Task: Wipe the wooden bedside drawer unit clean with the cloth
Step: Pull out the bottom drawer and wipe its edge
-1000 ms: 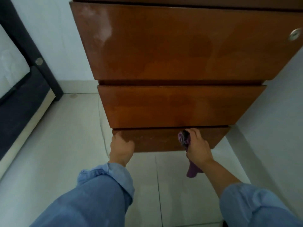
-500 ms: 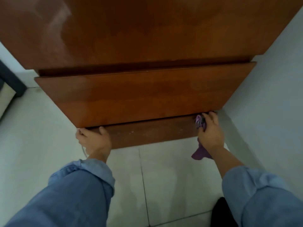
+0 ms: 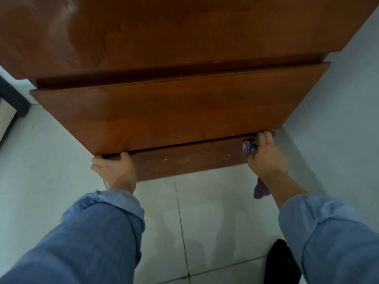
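Note:
The wooden drawer unit (image 3: 184,111) fills the upper half of the head view, seen steeply from above, with three brown drawer fronts. The bottom drawer front (image 3: 184,160) is dull and speckled. My left hand (image 3: 114,171) grips the left end of that bottom front, fingers curled over its top edge. My right hand (image 3: 264,154) is at its right end, fingers over the top edge, holding a bunched purple cloth (image 3: 249,149) against the wood. A tail of the cloth hangs below my wrist.
Pale floor tiles (image 3: 205,212) lie below the unit. A light wall (image 3: 338,119) runs close along its right side. A dark bed frame (image 3: 12,97) shows at the far left. Something black (image 3: 281,261) sits at the bottom right by my sleeve.
My right hand with the cloth has slid from the middle of the bottom front to its right end. My left hand now curls its fingers over the top edge. The camera has dropped closer.

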`<state>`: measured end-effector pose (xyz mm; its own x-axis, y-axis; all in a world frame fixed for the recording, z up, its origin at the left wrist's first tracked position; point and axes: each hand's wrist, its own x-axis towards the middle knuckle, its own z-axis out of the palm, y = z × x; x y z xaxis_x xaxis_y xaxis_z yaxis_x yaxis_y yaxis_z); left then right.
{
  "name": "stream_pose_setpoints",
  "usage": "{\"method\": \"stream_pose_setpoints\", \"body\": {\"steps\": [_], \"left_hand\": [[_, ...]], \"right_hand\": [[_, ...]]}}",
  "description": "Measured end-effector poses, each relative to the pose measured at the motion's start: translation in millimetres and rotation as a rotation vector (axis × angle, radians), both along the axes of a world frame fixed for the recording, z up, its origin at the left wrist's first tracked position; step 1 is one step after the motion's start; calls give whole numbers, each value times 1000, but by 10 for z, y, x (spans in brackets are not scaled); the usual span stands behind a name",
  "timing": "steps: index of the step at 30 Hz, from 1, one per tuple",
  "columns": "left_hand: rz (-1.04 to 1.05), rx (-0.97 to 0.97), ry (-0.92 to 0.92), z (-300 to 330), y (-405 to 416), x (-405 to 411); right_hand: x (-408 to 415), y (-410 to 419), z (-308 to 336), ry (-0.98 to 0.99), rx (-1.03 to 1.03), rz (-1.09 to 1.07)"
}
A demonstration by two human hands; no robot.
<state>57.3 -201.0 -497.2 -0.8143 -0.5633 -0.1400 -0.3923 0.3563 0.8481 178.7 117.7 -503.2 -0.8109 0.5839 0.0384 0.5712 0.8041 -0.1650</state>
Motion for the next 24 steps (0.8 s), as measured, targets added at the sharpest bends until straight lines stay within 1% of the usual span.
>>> {"method": "stream_pose_setpoints", "body": {"steps": [7, 11, 17, 21, 24], "left_hand": [[-19, -16, -35, 16, -47, -20], [-23, -82, -77, 45, -62, -9], [-38, -159, -216, 115, -69, -11], [-34, -158, -260, 156, -80, 4], [-68, -188, -294, 144, -105, 18]], "right_hand": [[-56, 35, 138, 15, 16, -4], [-77, 65, 224, 53, 31, 8], [-99, 109, 276, 73, 60, 15], [-124, 126, 330, 33, 69, 5], [-138, 123, 389, -9, 62, -4]]}}
